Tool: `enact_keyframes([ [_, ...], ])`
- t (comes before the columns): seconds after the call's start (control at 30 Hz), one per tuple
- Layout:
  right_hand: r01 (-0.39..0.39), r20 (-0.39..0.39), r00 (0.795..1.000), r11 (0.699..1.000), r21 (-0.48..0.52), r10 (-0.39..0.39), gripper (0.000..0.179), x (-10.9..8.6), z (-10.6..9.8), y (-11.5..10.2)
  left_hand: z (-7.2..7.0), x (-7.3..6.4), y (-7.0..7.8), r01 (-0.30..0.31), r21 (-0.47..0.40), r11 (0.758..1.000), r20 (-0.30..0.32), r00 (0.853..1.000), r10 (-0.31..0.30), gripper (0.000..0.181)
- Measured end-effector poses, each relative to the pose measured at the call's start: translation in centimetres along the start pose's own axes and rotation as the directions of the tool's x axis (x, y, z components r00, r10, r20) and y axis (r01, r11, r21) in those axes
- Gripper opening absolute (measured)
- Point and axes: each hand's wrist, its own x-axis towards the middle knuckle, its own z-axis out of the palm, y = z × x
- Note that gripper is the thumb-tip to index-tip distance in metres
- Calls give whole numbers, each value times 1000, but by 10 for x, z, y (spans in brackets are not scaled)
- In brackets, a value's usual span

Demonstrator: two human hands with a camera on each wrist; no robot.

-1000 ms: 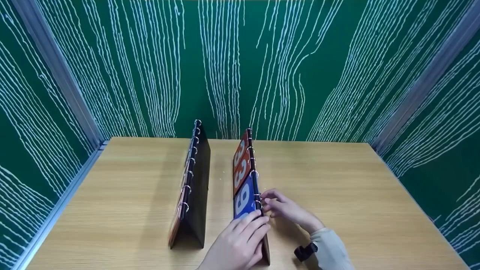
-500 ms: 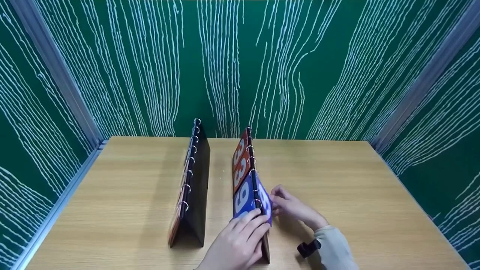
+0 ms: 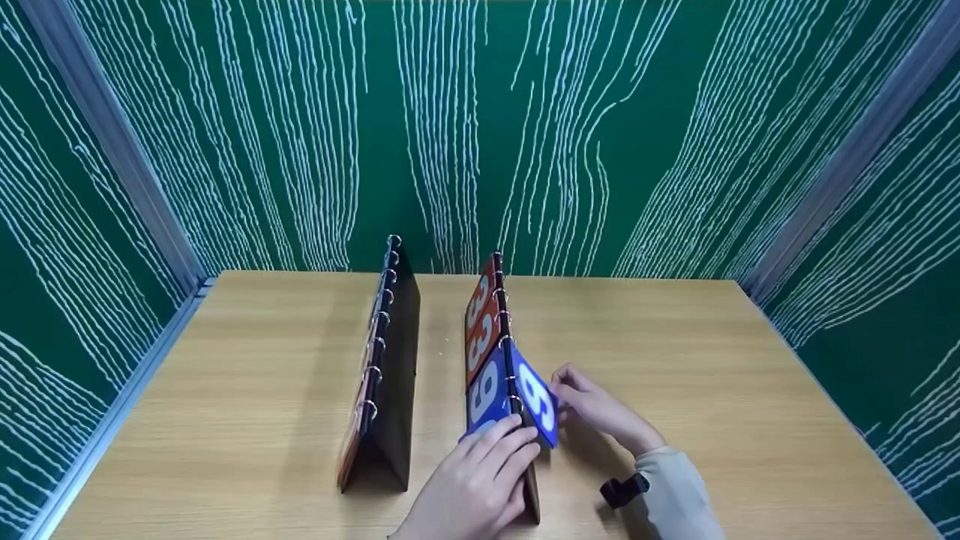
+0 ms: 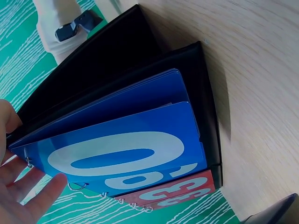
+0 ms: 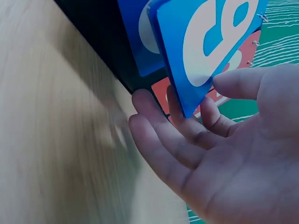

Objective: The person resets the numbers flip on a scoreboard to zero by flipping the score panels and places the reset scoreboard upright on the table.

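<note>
A tent-shaped flip scoreboard [image 4: 210,121] with ringed number cards stands on the table. My left hand [image 3: 480,480] grips its near end, fingers bent over the top ridge. The left wrist view shows a blue 0 card [image 4: 135,144] and red 3 cards [image 4: 175,186] on the side facing left. On the right side, my right hand [image 3: 600,409] pinches the lower corner of a blue number card stack [image 5: 201,51], thumb on the face and fingers behind. A 9 shows on that stack [image 3: 534,397], which is lifted away from the black backing on its rings.
A second flip scoreboard [image 3: 390,375] stands to the left, roughly parallel, with wooden table [image 3: 247,390] between and around them. Green walls with white lines [image 3: 480,135] enclose the back and sides. A black device [image 3: 624,491] is worn on the right wrist.
My right hand has moved to the right and drawn the blue cards outward from the board, so their 9 has come into view. The left hand stays on the ridge.
</note>
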Motion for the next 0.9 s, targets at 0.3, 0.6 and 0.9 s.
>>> enact_keyframes([
  [0.3, 7, -45, 999, 986, -165, -14, 29, -9, -10, -9, 0, 0, 0, 9, -10, 1000, 11, 1000, -9, 41],
  [0.6, 1, -88, 996, 985, -172, -17, 29, -13, -19, -11, 2, 0, -1, -32, 20, 999, -51, 998, 33, 42],
  [0.9, -78, -201, 978, 989, -128, 51, 34, -17, -28, -18, 4, 0, -2, -31, 23, 999, -62, 998, 32, 35],
])
